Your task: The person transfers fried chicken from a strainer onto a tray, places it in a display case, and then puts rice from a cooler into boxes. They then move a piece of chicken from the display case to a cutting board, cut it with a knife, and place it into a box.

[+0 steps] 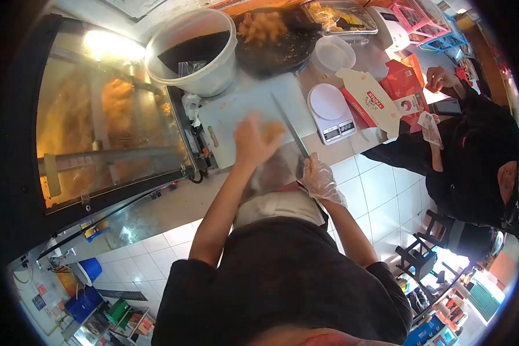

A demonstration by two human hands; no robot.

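My bare left hand [254, 143] is over the white cutting board [230, 118], smeared by motion. Between its thumb and fingers is a golden-brown piece of fried chicken [273, 130], blurred as well. My right hand [322, 179], in a clear plastic glove, is closed round the handle of a long knife [288, 122]. The blade points away from me and lies along the right side of the board, just right of the chicken. Most of the knife's handle is hidden in the glove.
A white bucket [216, 81] and a dark pan of fried pieces [265, 57] stand behind the board. To the right are a kitchen scale [328, 109] and red cardboard boxes [375, 104]. A lit glass display case [109, 127] is at left. A co-worker [467, 144] stands at right.
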